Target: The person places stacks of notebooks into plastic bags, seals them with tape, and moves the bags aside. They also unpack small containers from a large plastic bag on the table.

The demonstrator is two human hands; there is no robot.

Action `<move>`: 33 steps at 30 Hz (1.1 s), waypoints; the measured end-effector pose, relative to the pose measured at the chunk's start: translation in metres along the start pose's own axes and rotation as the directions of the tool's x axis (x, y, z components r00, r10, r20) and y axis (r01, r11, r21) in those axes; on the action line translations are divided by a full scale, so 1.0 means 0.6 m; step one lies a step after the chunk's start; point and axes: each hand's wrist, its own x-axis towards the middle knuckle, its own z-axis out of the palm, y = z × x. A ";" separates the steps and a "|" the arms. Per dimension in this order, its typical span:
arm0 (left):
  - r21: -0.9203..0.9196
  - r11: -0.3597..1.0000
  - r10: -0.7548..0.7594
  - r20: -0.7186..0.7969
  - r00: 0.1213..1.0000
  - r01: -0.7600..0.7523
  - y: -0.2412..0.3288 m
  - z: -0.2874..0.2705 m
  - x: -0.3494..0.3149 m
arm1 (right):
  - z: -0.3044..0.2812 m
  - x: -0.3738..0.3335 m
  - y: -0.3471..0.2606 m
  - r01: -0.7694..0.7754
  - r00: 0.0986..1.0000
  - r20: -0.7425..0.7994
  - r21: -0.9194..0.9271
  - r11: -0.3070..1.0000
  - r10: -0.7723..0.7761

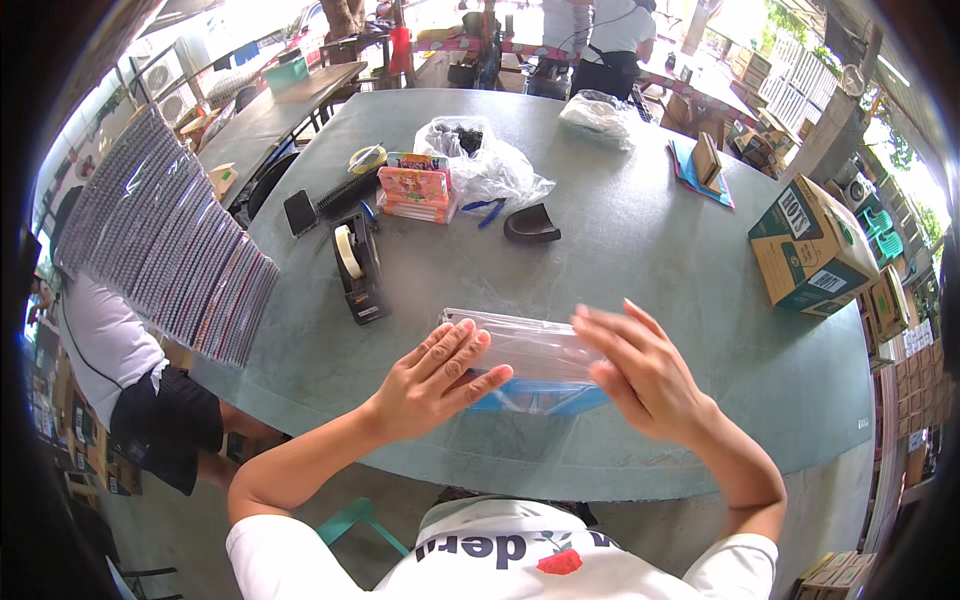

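Observation:
In front of me on the table lies a flat block wrapped in clear plastic (535, 345), with a blue area along its near side. I cannot make out what is inside the wrap. My left hand (430, 385) rests on the block's left end, fingers stretched out and thumb apart. At the right end is my right hand (650, 375), its fingers extended and slightly smeared by motion. Neither hand is closed round the block. Beyond the left hand stands a black tape dispenser (362, 285) with a roll of pale tape.
A tall stack of wrapped spiral-bound notebooks (170, 235) rises at the left. Small pink packs (415, 190), blue-handled pliers (487, 210), a black curved piece (532, 224) and a plastic bag (500, 170) lie farther back. A cardboard box (812, 245) stands right. A person (130, 370) is at far left.

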 end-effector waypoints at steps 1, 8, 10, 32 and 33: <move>0.035 0.999 0.027 -0.008 1.000 -0.026 -0.002 0.002 0.002 | 0.018 0.015 0.001 -0.004 1.000 -0.010 -0.005 1.000 0.004; -0.067 0.996 0.049 -0.014 0.999 -0.050 -0.022 -0.002 0.000 | 0.064 0.045 0.006 0.025 0.988 0.154 -0.285 0.958 0.020; -0.198 0.948 -0.284 -0.179 0.942 0.248 -0.075 -0.004 -0.020 | 0.057 0.039 0.010 0.012 0.980 0.193 -0.287 0.958 0.045; 0.310 0.349 -0.936 0.073 0.344 0.884 -0.257 0.100 -0.314 | 0.061 0.066 -0.006 0.064 0.983 0.182 -0.212 0.975 -0.025; 0.596 0.376 -0.923 0.172 0.345 0.709 -0.236 0.052 -0.226 | 0.058 0.056 0.006 0.064 0.985 0.173 -0.226 0.972 -0.024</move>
